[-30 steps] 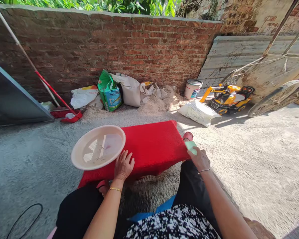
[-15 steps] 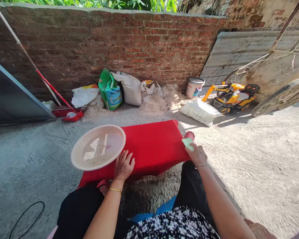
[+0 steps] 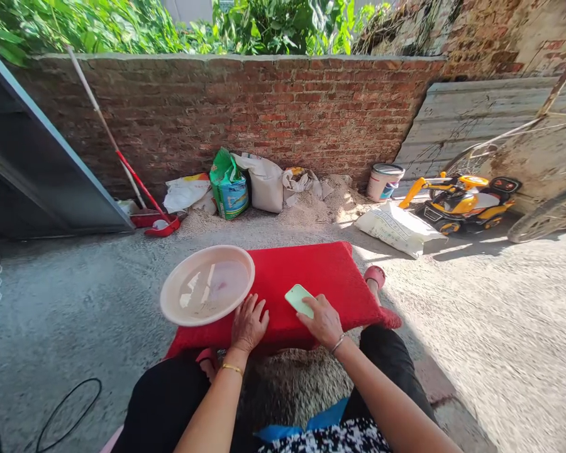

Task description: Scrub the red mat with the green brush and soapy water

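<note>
A low table draped in a red cloth [image 3: 306, 267] stands before my knees. On its left end sits a pale pink basin [image 3: 172, 308] holding water, with reflections on the surface. My left hand [image 3: 249, 322] lies with fingers spread on the cloth, close to the basin's near rim. In my right hand [image 3: 323, 319] is a light green phone [image 3: 298, 298], gripped at its near right edge over the middle of the cloth. The side facing up is plain green; I cannot tell whether the phone touches the cloth.
Along the brick wall [image 3: 283, 113] stand a green sack [image 3: 230, 189], a white sack [image 3: 266, 185] and a bucket [image 3: 384, 182]. A flat sack [image 3: 396, 228] lies near a yellow toy excavator [image 3: 466, 201]. A red dustpan [image 3: 163, 228] is at left; a black cable [image 3: 70, 402] lies on the ground.
My right hand has brought the phone from the table's right edge leftward to over the middle of the cloth. My left hand stays by the basin. The view has tilted up slightly.
</note>
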